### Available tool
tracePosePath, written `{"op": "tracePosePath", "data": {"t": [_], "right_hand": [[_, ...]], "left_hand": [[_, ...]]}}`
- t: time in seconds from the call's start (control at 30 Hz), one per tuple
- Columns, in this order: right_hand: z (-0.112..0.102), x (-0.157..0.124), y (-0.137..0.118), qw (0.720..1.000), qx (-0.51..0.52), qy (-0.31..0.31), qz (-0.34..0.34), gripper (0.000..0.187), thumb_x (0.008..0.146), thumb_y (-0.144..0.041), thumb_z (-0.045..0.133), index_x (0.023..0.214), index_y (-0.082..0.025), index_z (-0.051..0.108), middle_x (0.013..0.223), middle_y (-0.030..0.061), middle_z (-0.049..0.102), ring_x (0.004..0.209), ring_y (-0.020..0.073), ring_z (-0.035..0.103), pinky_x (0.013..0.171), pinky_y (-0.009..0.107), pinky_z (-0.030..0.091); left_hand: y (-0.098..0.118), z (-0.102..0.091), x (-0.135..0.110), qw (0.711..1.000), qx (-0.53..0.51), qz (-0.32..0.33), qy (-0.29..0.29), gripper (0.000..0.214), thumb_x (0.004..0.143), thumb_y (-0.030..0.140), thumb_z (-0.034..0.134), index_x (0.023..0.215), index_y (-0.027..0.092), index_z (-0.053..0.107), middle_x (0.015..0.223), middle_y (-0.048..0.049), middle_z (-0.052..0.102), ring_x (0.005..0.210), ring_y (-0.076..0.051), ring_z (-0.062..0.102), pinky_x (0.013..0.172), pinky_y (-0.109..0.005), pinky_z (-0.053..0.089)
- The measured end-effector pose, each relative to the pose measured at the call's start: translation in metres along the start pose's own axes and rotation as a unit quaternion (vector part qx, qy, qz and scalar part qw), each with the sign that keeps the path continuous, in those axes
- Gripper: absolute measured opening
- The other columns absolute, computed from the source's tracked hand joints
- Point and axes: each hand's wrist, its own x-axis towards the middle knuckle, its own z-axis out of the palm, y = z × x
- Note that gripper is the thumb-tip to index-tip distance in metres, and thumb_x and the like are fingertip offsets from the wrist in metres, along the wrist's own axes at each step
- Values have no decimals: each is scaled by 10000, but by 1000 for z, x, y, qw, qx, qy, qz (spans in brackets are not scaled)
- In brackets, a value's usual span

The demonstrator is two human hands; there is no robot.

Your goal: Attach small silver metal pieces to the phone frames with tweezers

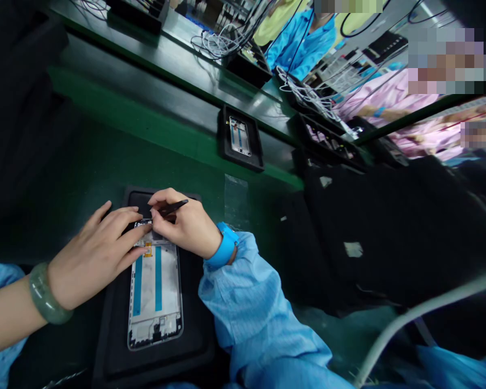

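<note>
An opened phone frame (148,294) with two blue strips lies face up on a black foam tray (198,324). My left hand (101,251) reaches over its upper left part, fingers outstretched and fingertips resting at the frame's top end. A dark pair of tweezers (176,207) is pinched in my right hand (190,229), which hovers over the top of the frame. The tweezers' tip is hidden behind my fingers. A small orange flex piece (148,249) shows just below my left fingertips.
A second phone frame (240,136) sits in a black tray (260,159) near the shelf. Stacked black trays (372,216) fill the right side. A white cable (421,308) curves at lower right. Co-workers in blue (303,46) and pink (384,92) are beyond the bench.
</note>
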Motion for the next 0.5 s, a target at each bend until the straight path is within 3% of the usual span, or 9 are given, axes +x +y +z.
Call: {"op": "tracePosePath", "data": {"t": [0.2,0.3,0.4,0.5], "right_hand": [[9,-9,-1,995,-63,55,-46,75,831,-182,472,859,-202,538,860,42,638,802,148,616,739,280,510],[12,-14,7,994,30,105,19,20,822,-223,520,831,-210,533,812,22,637,731,130,627,674,257,525],[12,-15,12,982,130,99,93,95,814,-289,563,854,-210,531,769,4,630,614,110,616,558,232,519],[12,-14,12,978,160,91,93,95,796,-285,585,832,-207,544,785,3,626,644,110,625,588,230,536]], "left_hand": [[2,-6,-2,999,-19,-2,-30,522,861,535,455,1250,191,515,1296,-140,518,1274,-312,422,1071,-598,287],[2,-6,-5,999,-19,3,-27,548,846,518,490,1293,201,479,1308,-131,512,1291,-316,402,1070,-596,291],[2,-5,-5,1000,-13,6,-25,543,850,508,490,1294,194,479,1309,-138,508,1294,-314,398,1068,-592,297],[2,-4,-5,1000,-14,2,-23,554,850,496,498,1306,182,468,1320,-147,498,1294,-321,400,1074,-592,292]]}}
